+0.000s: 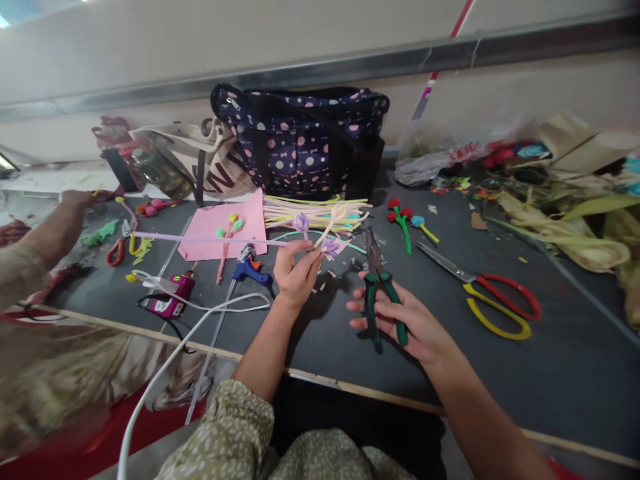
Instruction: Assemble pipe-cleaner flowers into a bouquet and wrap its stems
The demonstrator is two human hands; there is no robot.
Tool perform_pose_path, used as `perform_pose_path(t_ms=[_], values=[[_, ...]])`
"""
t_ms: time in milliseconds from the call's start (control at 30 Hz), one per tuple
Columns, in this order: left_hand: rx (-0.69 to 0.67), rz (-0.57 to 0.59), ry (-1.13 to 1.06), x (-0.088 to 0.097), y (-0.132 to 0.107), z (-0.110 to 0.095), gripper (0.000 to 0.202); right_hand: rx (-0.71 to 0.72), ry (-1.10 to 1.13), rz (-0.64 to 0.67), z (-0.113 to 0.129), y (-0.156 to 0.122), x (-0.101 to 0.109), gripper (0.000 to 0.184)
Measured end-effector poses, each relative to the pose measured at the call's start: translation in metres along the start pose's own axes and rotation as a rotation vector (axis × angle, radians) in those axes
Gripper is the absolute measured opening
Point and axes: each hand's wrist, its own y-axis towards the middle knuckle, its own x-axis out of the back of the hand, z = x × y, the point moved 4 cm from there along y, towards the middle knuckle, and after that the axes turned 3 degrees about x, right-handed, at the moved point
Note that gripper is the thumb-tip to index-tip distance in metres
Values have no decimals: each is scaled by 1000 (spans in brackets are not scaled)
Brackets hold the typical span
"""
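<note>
Pliers (pixel 377 268) fore-and-aft, nose (pixel 373 251) forward

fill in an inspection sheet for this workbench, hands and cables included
Surface: dark tabletop, small scraps scattered on it
Job's things: cream flower, purple flowers, green-handled pliers
Clutter: large scissors on the right; glue gun beside the pink sheet
Hands: left hand pinches the cream flower's stem; right hand holds the pliers
Cables: white cable crosses the front edge
Surroundings: patterned bag at the back; co-worker's arm on the left
</note>
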Motion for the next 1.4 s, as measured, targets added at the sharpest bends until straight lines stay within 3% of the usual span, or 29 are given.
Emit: perform_pose_path(t_ms=[167,400,633,733,867,967,1200,1400], values=[[57,-6,2,-5,-1,4,9,68,1,-79,-3,-2,-2,62],[47,-16,-24,-9,-3,7,9,102,-26,-87,-5,-2,-2,59],[-2,-47,-13,-6,-1,1,7,162,-58,-90,-19,-36,-15,56],[-49,-35,-19,-6,-3,-3,10,254,-284,-163,-29,-47,-17,58],[-103,-24,-23,-7,-4,-8,15,516,-833,-408,-30,-50,-13,50],[-126,-42,-38,-8,-4,-12,15,643,-1086,-473,-29,-48,-13,49],[-144,-35,-72,-10,-3,-18,10,596,-1083,-479,-32,-45,-8,45],[-123,32,-62,-12,-3,-19,8,610,-1300,-554,-27,-51,-10,43]])
